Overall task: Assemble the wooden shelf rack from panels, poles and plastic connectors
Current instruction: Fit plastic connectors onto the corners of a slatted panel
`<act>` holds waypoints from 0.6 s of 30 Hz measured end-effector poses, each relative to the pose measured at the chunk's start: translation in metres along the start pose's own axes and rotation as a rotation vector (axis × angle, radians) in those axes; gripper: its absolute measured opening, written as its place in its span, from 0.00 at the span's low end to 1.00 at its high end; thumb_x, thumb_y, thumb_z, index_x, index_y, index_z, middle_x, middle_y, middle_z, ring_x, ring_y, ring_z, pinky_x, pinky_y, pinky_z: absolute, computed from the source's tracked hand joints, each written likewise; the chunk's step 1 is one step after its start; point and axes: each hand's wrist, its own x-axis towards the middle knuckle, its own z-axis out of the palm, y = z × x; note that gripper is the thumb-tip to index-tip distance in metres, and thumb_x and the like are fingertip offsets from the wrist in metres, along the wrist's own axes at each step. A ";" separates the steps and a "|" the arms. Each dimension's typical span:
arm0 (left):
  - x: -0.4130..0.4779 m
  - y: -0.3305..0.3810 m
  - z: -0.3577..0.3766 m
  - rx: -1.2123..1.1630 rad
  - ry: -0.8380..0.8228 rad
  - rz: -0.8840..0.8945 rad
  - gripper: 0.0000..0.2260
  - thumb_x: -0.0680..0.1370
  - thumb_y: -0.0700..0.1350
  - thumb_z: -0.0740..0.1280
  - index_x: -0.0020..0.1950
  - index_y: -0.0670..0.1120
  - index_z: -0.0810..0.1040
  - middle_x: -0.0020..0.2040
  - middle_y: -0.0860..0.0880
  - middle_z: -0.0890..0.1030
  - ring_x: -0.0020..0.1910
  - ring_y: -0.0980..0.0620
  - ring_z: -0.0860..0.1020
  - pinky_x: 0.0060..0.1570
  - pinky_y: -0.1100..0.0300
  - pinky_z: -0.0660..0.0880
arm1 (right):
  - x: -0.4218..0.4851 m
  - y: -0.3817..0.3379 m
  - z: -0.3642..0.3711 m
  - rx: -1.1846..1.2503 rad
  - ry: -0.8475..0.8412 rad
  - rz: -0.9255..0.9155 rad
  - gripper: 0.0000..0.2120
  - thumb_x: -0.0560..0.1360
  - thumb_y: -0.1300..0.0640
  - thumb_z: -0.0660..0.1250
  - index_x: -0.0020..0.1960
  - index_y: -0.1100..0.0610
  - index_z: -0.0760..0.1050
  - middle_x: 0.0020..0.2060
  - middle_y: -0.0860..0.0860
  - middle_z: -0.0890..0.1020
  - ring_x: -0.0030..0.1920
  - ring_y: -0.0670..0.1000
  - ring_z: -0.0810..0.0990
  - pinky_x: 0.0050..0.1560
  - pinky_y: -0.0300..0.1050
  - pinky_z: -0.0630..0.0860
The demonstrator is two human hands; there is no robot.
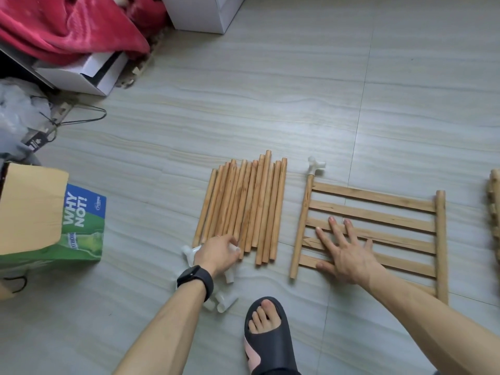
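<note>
One slatted wooden panel [378, 216] lies flat on the grey floor [270, 104]. Just left of the panel, a bundle of round wooden poles [243, 207] lies side by side, roughly parallel to the panel's side rails. Well left of the panel stands a green cardboard box [54, 226]. The right hand [346, 255] rests palm-down on the panel's slats, fingers straight and spread, grasping nothing. The left hand [216, 254] sits left of the panel at the near end of the poles. Its fingers are curled and seem to pinch a white connector [234, 249], though the hand hides most of it. Loose connectors [224, 303] lie on the floor left of the panel, beneath the left wrist. One fitted connector [316, 165] caps the far end of the panel's left rail.
</note>
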 end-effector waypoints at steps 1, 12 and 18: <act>0.001 -0.001 -0.004 -0.113 -0.025 -0.013 0.11 0.77 0.54 0.67 0.58 0.55 0.80 0.58 0.52 0.81 0.56 0.49 0.80 0.51 0.56 0.77 | 0.001 0.000 0.000 0.003 0.000 -0.003 0.43 0.77 0.25 0.49 0.79 0.39 0.27 0.77 0.49 0.24 0.79 0.63 0.29 0.71 0.79 0.54; 0.010 0.080 -0.043 -0.969 -0.309 0.055 0.18 0.82 0.59 0.64 0.58 0.46 0.83 0.42 0.52 0.86 0.32 0.58 0.77 0.32 0.65 0.69 | -0.009 0.016 -0.068 0.369 -0.051 -0.101 0.38 0.78 0.37 0.65 0.82 0.48 0.56 0.80 0.54 0.62 0.77 0.59 0.65 0.75 0.49 0.65; 0.010 0.183 -0.052 -0.766 -0.386 0.226 0.25 0.84 0.63 0.55 0.55 0.45 0.81 0.35 0.54 0.82 0.30 0.57 0.74 0.31 0.63 0.66 | -0.045 0.053 -0.137 1.491 0.023 -0.161 0.15 0.80 0.52 0.70 0.66 0.51 0.77 0.55 0.55 0.83 0.48 0.53 0.84 0.47 0.45 0.77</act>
